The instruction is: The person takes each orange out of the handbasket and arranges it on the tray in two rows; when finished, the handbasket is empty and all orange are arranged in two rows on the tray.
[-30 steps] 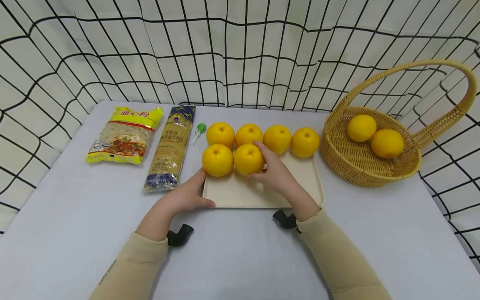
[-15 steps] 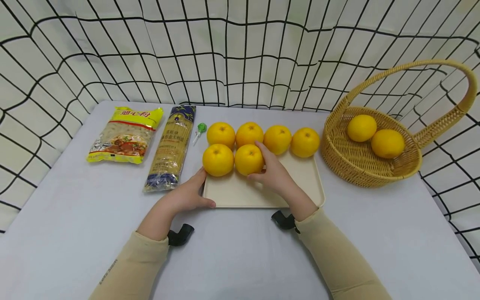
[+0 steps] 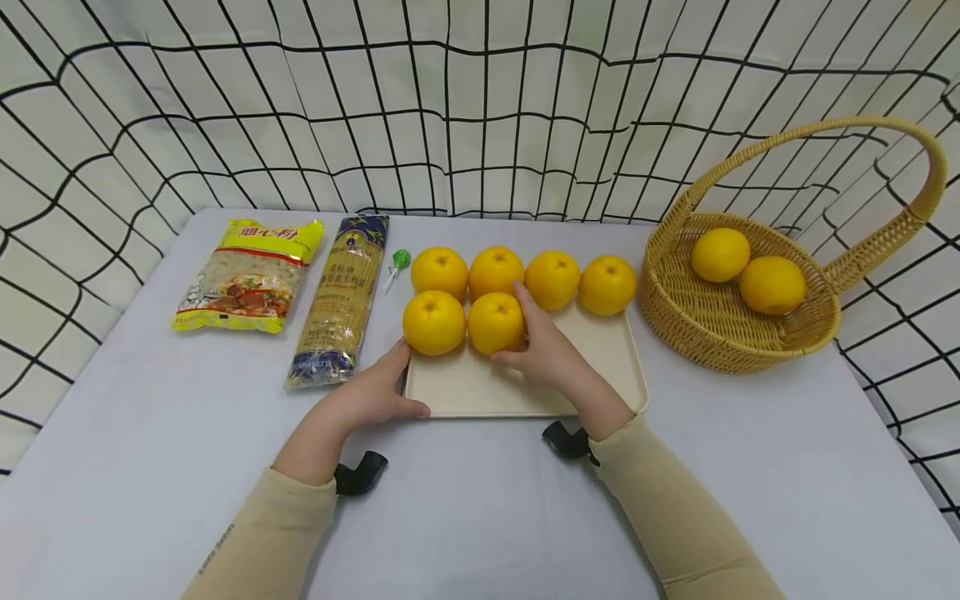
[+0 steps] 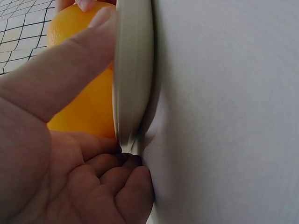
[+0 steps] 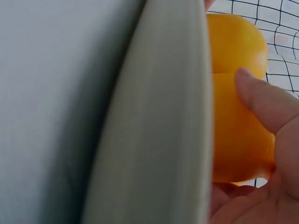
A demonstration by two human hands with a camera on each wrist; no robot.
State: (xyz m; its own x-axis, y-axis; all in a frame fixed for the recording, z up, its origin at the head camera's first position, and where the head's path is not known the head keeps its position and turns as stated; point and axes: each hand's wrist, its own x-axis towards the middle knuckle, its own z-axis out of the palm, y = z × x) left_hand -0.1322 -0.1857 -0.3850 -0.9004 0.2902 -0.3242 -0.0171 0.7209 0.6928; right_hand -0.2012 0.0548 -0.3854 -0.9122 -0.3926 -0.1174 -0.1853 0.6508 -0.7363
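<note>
In the head view, a cream rectangular tray (image 3: 480, 392) lies on the table with several oranges on it: a back row and two in front at left. My right hand (image 3: 547, 350) holds the front-row orange (image 3: 496, 323) from its right side, thumb near and fingers behind. The right wrist view shows the thumb (image 5: 261, 98) pressed on that orange's skin. My left hand (image 3: 372, 390) grips the tray's front left corner, beside the other front orange (image 3: 434, 322). Its thumb (image 4: 60, 74) reaches the rim in the left wrist view, with the other fingers curled at the side edge.
A wicker basket (image 3: 712, 337) with a tall handle and two yellow-orange fruits stands at the right. Left of the tray lie a green lollipop (image 3: 401, 259), a spaghetti pack (image 3: 341, 304) and a yellow pasta bag (image 3: 251, 275). Black-lined netting (image 3: 465, 108) surrounds the table.
The head view has shifted very slightly. Both hands keep their places, the right on the orange and the left at the tray corner.
</note>
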